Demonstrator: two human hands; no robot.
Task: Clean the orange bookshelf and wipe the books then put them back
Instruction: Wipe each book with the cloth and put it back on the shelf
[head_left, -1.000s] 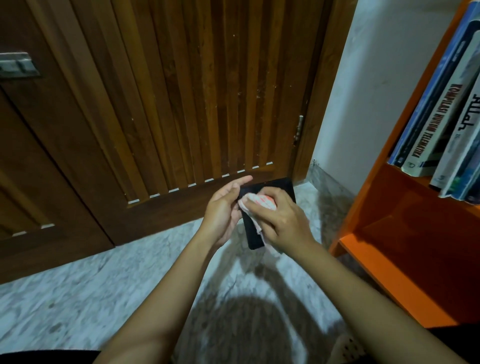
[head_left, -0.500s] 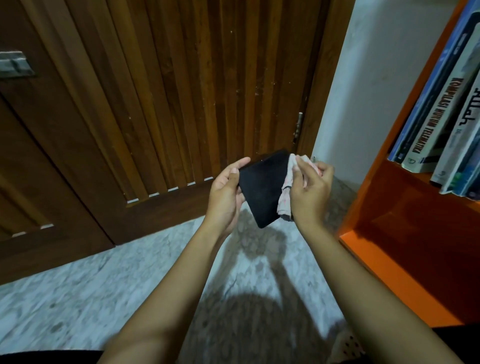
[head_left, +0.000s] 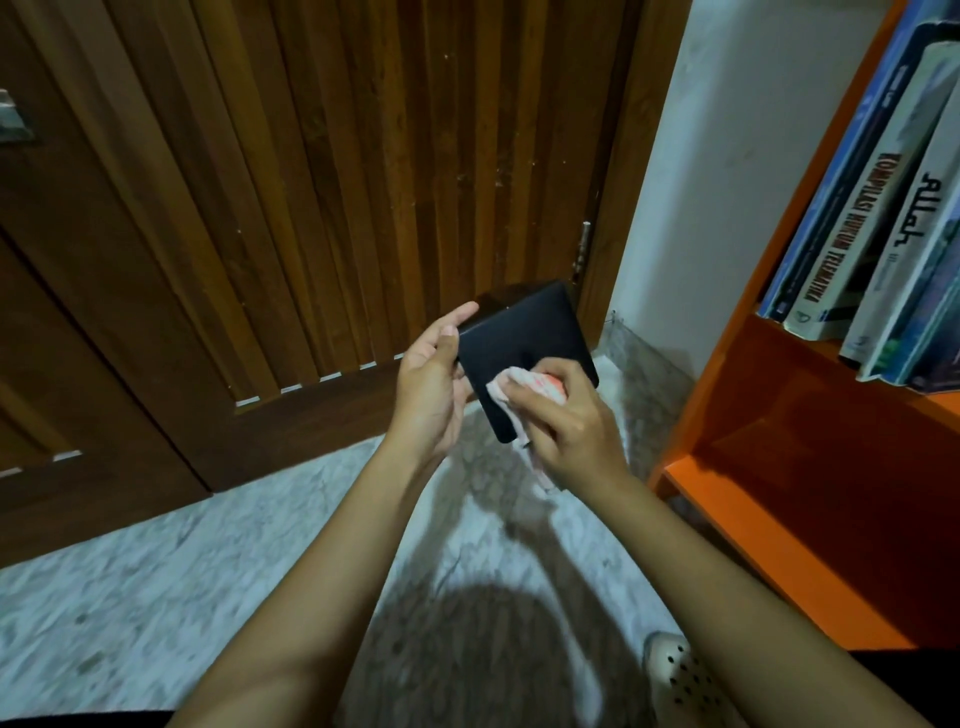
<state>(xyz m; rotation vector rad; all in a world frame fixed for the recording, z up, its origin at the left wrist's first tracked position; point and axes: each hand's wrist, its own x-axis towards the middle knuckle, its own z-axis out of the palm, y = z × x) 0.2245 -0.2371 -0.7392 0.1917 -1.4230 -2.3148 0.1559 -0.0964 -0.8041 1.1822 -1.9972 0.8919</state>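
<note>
1. Black book (head_left: 524, 343) sits in mid-air before the wooden door (head_left: 363, 182), its left edge gripped by the left hand (head_left: 431, 384).
2. Right hand (head_left: 566, 426) clutches a pink cloth (head_left: 511, 387), pressing it on the cover.
3. Orange bookshelf (head_left: 779, 415) stands right, books (head_left: 872, 218) leaning on its upper shelf.

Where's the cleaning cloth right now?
The cloth is bunched under the right hand, pressed on the black book that the left hand holds.

A room corner in a home.
A slatted brown wooden door (head_left: 363, 182), grey-veined marble floor (head_left: 156, 597), and an orange bookshelf (head_left: 779, 389) holding leaning books (head_left: 857, 234).
</note>
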